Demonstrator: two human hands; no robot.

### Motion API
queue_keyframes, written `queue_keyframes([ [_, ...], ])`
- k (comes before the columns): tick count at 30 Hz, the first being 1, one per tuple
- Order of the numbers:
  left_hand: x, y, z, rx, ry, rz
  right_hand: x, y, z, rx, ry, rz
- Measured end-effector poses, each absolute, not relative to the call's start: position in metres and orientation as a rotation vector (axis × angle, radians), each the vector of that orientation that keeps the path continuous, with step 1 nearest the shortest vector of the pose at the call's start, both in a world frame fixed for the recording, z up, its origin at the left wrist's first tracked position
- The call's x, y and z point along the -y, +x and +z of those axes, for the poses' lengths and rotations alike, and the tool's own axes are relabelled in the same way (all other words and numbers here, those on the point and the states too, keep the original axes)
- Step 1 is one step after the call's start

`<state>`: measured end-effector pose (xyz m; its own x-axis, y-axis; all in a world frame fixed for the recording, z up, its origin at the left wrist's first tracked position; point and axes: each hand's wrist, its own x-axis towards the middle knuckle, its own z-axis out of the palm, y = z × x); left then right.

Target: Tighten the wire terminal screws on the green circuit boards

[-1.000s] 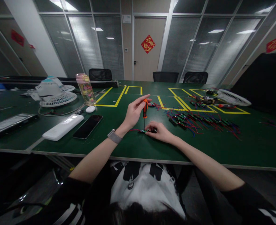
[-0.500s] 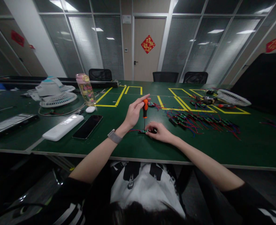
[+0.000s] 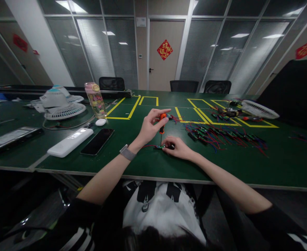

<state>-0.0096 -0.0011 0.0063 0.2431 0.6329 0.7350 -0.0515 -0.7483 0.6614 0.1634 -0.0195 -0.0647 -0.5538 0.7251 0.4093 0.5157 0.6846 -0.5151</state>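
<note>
My left hand point(image 3: 151, 126) grips the orange and black handle of a screwdriver point(image 3: 162, 131), thumb across its near side and index finger stretched over the top. The screwdriver stands nearly upright, its shaft running down to a small green circuit board point(image 3: 159, 147) flat on the table. Whether the tip sits in a screw is too small to tell. My right hand point(image 3: 178, 147) rests on the table and pinches the board's right end between thumb and fingers. Red and blue wires trail left from the board, passing behind my left wrist.
Several wired circuit boards point(image 3: 221, 134) lie heaped to the right on the green table point(image 3: 195, 170). A phone point(image 3: 97, 141), a white power bank point(image 3: 70, 142), a drink bottle point(image 3: 96, 100) and a white fan point(image 3: 62, 106) stand or lie on the left.
My left thumb has come across the screwdriver handle, and the fingers have turned around it. The handle leans slightly more to the right. My right hand and the board have hardly moved.
</note>
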Motion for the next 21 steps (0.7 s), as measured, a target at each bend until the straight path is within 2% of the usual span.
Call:
queue_keyframes([
  [11,-0.0033,-0.0104,0.0045,-0.403,1.780,1.437,0.0191,0.1639,-0.0647,2.305,-0.923,0.436],
  [21,0.0037,-0.0102,0.0082,-0.454,1.910,1.442,0.0196,0.1645,-0.0633,2.311,-0.905,0.439],
])
